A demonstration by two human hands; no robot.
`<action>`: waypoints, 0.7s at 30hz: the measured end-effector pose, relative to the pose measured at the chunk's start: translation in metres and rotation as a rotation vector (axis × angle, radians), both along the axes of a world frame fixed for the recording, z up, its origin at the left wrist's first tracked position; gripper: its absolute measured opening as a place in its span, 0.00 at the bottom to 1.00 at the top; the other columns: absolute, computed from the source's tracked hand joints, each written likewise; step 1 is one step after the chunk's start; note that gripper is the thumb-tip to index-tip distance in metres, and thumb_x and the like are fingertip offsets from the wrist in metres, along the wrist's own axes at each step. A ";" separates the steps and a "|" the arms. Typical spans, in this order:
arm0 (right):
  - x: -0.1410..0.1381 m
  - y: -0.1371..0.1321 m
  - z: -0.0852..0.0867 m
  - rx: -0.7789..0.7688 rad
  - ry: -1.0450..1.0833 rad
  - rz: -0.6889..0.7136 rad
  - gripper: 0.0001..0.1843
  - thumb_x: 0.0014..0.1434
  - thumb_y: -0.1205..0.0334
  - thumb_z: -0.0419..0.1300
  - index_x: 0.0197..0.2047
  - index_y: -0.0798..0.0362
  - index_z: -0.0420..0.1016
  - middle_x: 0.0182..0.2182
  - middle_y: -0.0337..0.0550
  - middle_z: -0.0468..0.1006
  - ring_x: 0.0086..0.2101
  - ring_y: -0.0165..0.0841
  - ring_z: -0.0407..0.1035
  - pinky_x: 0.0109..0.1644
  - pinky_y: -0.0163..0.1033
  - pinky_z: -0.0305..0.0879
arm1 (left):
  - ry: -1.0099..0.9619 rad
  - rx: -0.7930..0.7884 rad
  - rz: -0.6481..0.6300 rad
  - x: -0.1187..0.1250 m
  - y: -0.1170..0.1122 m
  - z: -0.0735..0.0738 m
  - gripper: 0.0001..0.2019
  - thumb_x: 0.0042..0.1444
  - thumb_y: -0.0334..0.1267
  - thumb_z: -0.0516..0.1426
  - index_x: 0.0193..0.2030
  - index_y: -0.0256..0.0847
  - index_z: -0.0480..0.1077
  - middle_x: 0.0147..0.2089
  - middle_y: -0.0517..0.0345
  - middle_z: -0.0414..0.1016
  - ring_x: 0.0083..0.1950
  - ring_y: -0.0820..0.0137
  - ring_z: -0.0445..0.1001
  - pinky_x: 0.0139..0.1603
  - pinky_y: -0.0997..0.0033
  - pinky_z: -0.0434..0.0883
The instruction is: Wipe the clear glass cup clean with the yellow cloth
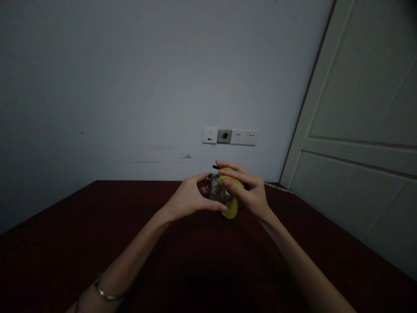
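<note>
In the head view my left hand (189, 198) is curved around a small clear glass (215, 188), tilted on its side a little above the table. Its thumb lies along the near side of the glass and reaches the lower part of a yellow cloth (230, 209). My right hand (249, 189) grips the upper part of this cloth, pressed against the right end of the glass. A short black strip (215, 167) sticks out near the right fingertips; what it belongs to is hidden. The hands cover much of the glass.
The dark red table (156, 261) stretches beneath both arms to the pale wall (146, 87). Sockets and switch plates (243, 138) sit low on the wall. A pale panelled door (358, 130) borders the right side. A thin strip (278, 187) lies at the table's far right edge.
</note>
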State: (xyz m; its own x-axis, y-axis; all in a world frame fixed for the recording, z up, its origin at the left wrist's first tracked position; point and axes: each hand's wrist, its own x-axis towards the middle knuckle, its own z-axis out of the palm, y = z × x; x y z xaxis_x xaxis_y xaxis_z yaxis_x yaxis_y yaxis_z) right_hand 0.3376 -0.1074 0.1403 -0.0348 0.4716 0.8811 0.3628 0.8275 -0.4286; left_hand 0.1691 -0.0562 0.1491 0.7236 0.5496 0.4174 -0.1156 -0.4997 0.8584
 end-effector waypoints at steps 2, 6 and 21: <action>-0.004 -0.009 0.004 0.048 -0.065 -0.014 0.14 0.56 0.64 0.62 0.44 0.38 0.78 0.50 0.38 0.77 0.52 0.38 0.70 0.57 0.52 0.65 | -0.051 -0.063 -0.057 0.001 0.001 -0.001 0.34 0.36 0.36 0.70 0.53 0.37 0.68 0.52 0.48 0.74 0.48 0.62 0.74 0.49 0.62 0.71; -0.008 -0.014 0.009 0.091 -0.065 -0.030 0.14 0.56 0.64 0.62 0.44 0.39 0.78 0.50 0.38 0.77 0.52 0.38 0.70 0.57 0.53 0.65 | -0.123 -0.137 -0.176 -0.001 0.004 -0.003 0.36 0.35 0.36 0.71 0.54 0.38 0.68 0.55 0.46 0.73 0.52 0.60 0.74 0.52 0.60 0.71; -0.007 -0.016 0.010 0.055 -0.032 -0.047 0.13 0.58 0.63 0.60 0.45 0.40 0.78 0.50 0.39 0.77 0.51 0.37 0.70 0.57 0.51 0.66 | -0.124 -0.122 -0.132 -0.004 0.000 0.000 0.34 0.37 0.33 0.70 0.54 0.39 0.68 0.52 0.49 0.74 0.51 0.61 0.74 0.52 0.61 0.71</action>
State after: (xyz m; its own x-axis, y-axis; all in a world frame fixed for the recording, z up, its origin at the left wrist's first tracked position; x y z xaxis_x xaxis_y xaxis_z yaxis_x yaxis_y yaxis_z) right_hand 0.3301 -0.1230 0.1503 -0.0428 0.4244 0.9045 0.4145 0.8313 -0.3704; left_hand 0.1655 -0.0563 0.1491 0.7397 0.5057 0.4439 -0.2819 -0.3662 0.8868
